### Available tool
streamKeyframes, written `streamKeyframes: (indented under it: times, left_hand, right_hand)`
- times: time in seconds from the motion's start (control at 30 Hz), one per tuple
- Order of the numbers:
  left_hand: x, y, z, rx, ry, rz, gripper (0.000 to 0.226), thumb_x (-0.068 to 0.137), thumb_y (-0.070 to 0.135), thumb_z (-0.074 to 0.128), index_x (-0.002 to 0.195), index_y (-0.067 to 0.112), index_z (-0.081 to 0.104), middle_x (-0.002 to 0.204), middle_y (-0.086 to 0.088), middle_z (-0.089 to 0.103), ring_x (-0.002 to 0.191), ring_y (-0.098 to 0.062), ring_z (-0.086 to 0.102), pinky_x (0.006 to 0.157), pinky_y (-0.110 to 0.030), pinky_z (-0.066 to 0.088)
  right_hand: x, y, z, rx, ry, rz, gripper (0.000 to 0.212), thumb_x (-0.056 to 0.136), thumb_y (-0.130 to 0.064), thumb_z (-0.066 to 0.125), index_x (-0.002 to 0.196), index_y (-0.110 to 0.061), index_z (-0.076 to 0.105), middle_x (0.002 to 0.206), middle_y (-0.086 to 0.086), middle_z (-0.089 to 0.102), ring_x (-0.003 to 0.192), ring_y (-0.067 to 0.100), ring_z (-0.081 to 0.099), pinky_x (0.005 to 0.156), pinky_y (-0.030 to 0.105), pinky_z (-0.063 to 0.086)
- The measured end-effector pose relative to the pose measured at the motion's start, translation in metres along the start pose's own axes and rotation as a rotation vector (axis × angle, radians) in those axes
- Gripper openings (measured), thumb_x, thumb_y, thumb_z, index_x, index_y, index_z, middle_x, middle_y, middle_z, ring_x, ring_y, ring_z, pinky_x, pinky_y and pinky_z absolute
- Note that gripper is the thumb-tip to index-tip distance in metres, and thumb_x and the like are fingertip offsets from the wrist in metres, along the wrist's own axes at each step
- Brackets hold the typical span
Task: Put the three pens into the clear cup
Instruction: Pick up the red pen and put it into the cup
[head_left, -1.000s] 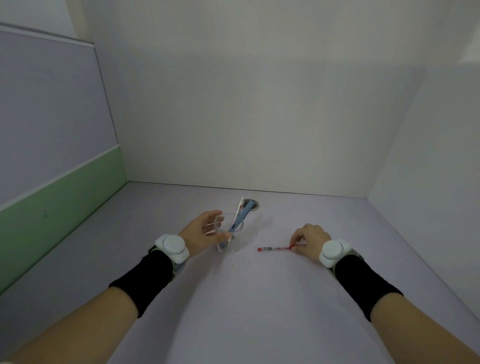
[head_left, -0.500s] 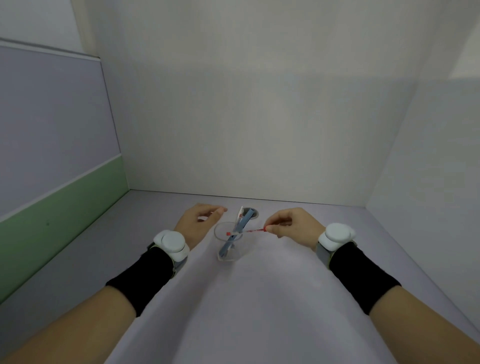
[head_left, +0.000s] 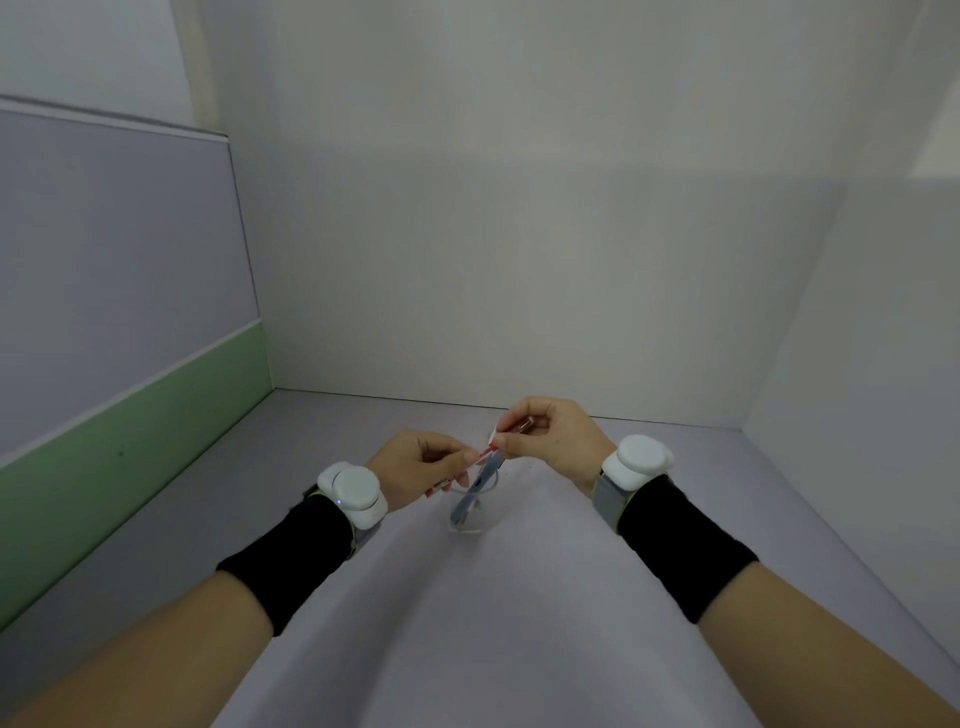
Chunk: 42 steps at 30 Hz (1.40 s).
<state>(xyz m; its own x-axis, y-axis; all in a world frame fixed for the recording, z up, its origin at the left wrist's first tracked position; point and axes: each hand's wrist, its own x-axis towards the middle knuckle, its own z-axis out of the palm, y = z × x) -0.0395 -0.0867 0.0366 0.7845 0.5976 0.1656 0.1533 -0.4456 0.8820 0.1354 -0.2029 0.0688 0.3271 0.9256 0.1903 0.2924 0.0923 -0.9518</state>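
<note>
two pens, the blue pen (head_left: 478, 488) among them, already leaned in the clear cup (head_left: 475, 512) steadied by the left hand (head_left: 421, 467)'s curled fingers, while the right hand (head_left: 553, 441) pinched the red pen (head_left: 511, 432) above its rim, not yet dropped.

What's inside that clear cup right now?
A blue pen leans inside the cup. The right hand holds a red pen above the rim. A white pen, if there, is hidden behind the hands.

black wrist sleeves (head_left: 685, 545), white round wrist devices (head_left: 638, 460)
</note>
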Motion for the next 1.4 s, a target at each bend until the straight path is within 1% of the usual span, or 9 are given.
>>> streamKeyframes:
  times: [0.17,0.33,0.43,0.6,0.7,0.83,1.13,1.27,1.4]
  left_hand:
    - [0.000,-0.002,-0.004,0.033,-0.034,0.019,0.016,0.087,0.025,0.066,0.097,0.017,0.075,0.072,0.006,0.073,0.067,-0.005,0.067,0.069,-0.015,0.054]
    - [0.002,-0.003,-0.006,-0.009,0.052,0.001,0.018,0.088,0.024,0.064,0.096,0.009,0.070,0.073,0.003,0.074,0.062,-0.001,0.065,0.060,-0.013,0.049]
    - [0.006,-0.004,-0.008,-0.075,0.153,0.004,0.017,0.089,0.021,0.063,0.096,0.005,0.065,0.075,0.005,0.075,0.060,-0.005,0.064,0.059,-0.019,0.051]
    - [0.012,-0.008,-0.011,-0.147,0.247,-0.040,0.013,0.091,0.021,0.060,0.100,0.011,0.060,0.088,0.005,0.077,0.070,-0.010,0.070,0.065,-0.024,0.055]
    - [0.014,-0.015,-0.011,-0.134,0.247,-0.065,0.017,0.093,0.024,0.057,0.101,0.009,0.061,0.089,0.004,0.077,0.075,-0.014,0.072,0.067,-0.027,0.055]
    - [0.017,-0.020,-0.005,-0.097,0.225,-0.101,0.019,0.094,0.028,0.055,0.097,0.013,0.067,0.088,0.009,0.076,0.073,-0.008,0.072,0.067,-0.029,0.052]
    - [0.021,-0.029,0.002,0.185,0.141,-0.138,0.022,0.089,0.040,0.059,0.099,0.024,0.070,0.089,0.007,0.067,0.075,-0.003,0.059,0.064,-0.010,0.040]
    - [0.024,-0.034,0.004,0.226,0.141,-0.120,0.028,0.090,0.038,0.058,0.112,0.025,0.069,0.110,0.002,0.060,0.090,-0.015,0.057,0.080,-0.022,0.041]
    - [0.024,-0.038,0.007,0.232,0.141,-0.096,0.029,0.090,0.033,0.060,0.119,0.031,0.064,0.120,-0.001,0.052,0.094,-0.015,0.058,0.086,-0.025,0.042]
  right_hand:
    - [-0.001,-0.001,0.002,0.101,-0.020,-0.003,0.029,0.082,0.005,0.071,0.110,0.001,0.066,0.089,0.021,0.072,0.077,0.026,0.073,0.079,0.032,0.061]
    - [-0.003,-0.002,-0.004,0.163,0.050,-0.026,0.039,0.085,0.002,0.069,0.122,-0.007,0.062,0.090,0.016,0.072,0.082,0.028,0.073,0.080,0.036,0.061]
    - [-0.003,0.002,-0.009,0.145,0.126,-0.019,0.035,0.087,-0.001,0.068,0.121,-0.006,0.061,0.087,0.014,0.068,0.073,0.021,0.071,0.078,0.036,0.062]
    - [-0.006,0.010,-0.016,0.043,0.128,0.022,0.024,0.089,-0.004,0.066,0.113,-0.003,0.064,0.081,0.008,0.068,0.066,0.017,0.067,0.069,0.029,0.060]
    - [-0.006,0.017,-0.017,0.022,0.118,0.057,0.023,0.088,-0.005,0.067,0.111,-0.003,0.065,0.081,0.008,0.069,0.065,0.018,0.066,0.068,0.029,0.060]
    - [-0.006,0.024,-0.016,-0.004,0.092,0.101,0.021,0.088,-0.004,0.067,0.108,-0.003,0.067,0.086,0.013,0.069,0.064,0.018,0.066,0.067,0.028,0.059]
    - [-0.003,0.031,-0.016,-0.066,0.060,0.156,0.021,0.090,-0.006,0.064,0.109,0.001,0.066,0.087,0.014,0.069,0.063,0.016,0.066,0.065,0.025,0.059]
    - [-0.001,0.034,-0.012,-0.070,0.045,0.189,0.020,0.091,-0.006,0.063,0.110,0.000,0.066,0.085,0.012,0.069,0.061,0.015,0.066,0.066,0.026,0.058]
    - [0.001,0.038,-0.013,-0.071,0.034,0.211,0.021,0.091,-0.006,0.063,0.110,0.000,0.066,0.086,0.013,0.069,0.060,0.015,0.066,0.065,0.025,0.058]
